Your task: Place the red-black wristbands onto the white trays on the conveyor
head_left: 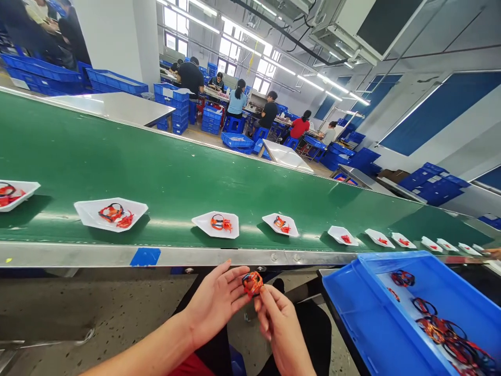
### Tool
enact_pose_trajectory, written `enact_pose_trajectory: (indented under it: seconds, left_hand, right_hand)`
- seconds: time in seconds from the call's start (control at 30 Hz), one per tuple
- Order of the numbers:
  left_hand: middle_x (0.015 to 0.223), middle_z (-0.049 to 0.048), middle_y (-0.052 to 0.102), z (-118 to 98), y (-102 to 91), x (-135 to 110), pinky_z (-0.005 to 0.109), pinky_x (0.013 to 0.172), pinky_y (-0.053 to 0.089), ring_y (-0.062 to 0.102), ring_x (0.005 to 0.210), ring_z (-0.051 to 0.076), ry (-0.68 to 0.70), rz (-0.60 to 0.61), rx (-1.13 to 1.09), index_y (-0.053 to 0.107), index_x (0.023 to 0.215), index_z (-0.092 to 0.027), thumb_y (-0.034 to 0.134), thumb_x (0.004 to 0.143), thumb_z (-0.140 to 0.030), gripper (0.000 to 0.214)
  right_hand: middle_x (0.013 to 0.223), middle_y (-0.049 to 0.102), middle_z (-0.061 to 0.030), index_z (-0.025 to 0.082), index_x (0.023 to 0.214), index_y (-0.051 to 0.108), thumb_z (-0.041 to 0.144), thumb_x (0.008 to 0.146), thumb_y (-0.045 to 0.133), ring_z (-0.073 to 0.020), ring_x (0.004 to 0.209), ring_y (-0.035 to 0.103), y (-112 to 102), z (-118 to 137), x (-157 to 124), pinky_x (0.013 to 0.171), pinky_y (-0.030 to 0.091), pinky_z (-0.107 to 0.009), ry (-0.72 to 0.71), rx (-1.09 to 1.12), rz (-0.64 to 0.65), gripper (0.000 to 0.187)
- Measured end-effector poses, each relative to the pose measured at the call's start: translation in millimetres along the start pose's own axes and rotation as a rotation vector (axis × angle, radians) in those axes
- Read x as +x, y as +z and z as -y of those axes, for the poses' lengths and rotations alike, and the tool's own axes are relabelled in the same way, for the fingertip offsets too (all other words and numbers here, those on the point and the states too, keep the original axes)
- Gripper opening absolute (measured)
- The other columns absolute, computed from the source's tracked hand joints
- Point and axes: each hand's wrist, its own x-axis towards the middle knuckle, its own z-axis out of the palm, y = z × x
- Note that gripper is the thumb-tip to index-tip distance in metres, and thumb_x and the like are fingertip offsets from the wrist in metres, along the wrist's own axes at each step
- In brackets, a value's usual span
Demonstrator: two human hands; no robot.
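Observation:
Just in front of the belt's near edge, my right hand (277, 316) pinches a small coiled bundle of red, orange and black wire or cord (252, 283) between thumb and fingers. My left hand (217, 297) is open with its palm turned up and fingers stretched out. Its fingertips reach the bundle's left side; whether they bear any of it I cannot tell. Beyond my hands, white trays (203, 224) stand in a row on the green belt (168, 172). The nearer trays each hold a similar coil and a red tuft; those farther right show only red pieces.
A blue bin (352, 313) at my right holds several more coils (442, 331). The belt's metal rail (97, 256) runs across in front of me, with blue tape (145, 257) on it. Behind the belt are pale tables (117, 107), stacked blue crates (180, 112) and seated people.

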Motion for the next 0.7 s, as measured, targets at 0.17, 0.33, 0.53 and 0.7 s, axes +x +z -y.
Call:
enact_pose_trajectory:
  seconds: [0.17, 0.33, 0.53, 0.7]
  left_hand:
    - [0.113, 0.0155, 0.062, 0.2, 2.7, -2.1, 0.035, 0.099, 0.040, 0.058, 0.107, 0.025, -0.023, 0.003, 0.000, 0.062, 0.103, -0.007, 0.053, 0.083, -0.039, 0.039]
    - [0.111, 0.0151, 0.064, -0.1, 0.8, -2.0, 0.034, 0.096, 0.042, 0.060, 0.103, 0.023, -0.030, -0.017, 0.019, 0.062, 0.101, -0.007, 0.053, 0.083, -0.040, 0.038]
    - [0.106, 0.0127, 0.065, -0.3, -3.7, 1.4, 0.033, 0.094, 0.043, 0.062, 0.098, 0.021, -0.037, -0.041, 0.001, 0.062, 0.102, -0.008, 0.055, 0.082, -0.038, 0.036]
    - [0.113, 0.0134, 0.063, -1.8, -4.8, 2.5, 0.033, 0.092, 0.043, 0.059, 0.104, 0.022, -0.056, -0.049, 0.037, 0.062, 0.104, -0.010, 0.055, 0.082, -0.041, 0.039]
  right_hand:
    - [0.063, 0.045, 0.0052, 0.015, 0.079, 0.062, 0.045, 0.074, 0.068, -0.0005, 0.042, 0.022, -4.4, 2.8, -2.3, 0.036, 0.013, -0.014, 0.106, 0.364, 0.017, 0.031]
    - [0.064, 0.044, 0.0058, 0.016, 0.087, 0.065, 0.041, 0.068, 0.074, 0.0002, 0.042, 0.020, -4.6, 0.1, -0.4, 0.035, 0.012, -0.012, 0.178, 0.500, -0.009, 0.033]
    - [0.063, 0.045, 0.0059, 0.015, 0.081, 0.065, 0.035, 0.063, 0.078, 0.0011, 0.042, 0.021, -7.0, -10.4, 6.0, 0.035, 0.014, -0.011, 0.240, 0.613, -0.055, 0.030]
    - [0.063, 0.045, 0.0054, 0.016, 0.081, 0.065, 0.038, 0.067, 0.075, 0.0003, 0.042, 0.024, -14.4, -9.0, 7.2, 0.037, 0.015, -0.012, 0.207, 0.549, -0.050, 0.028]
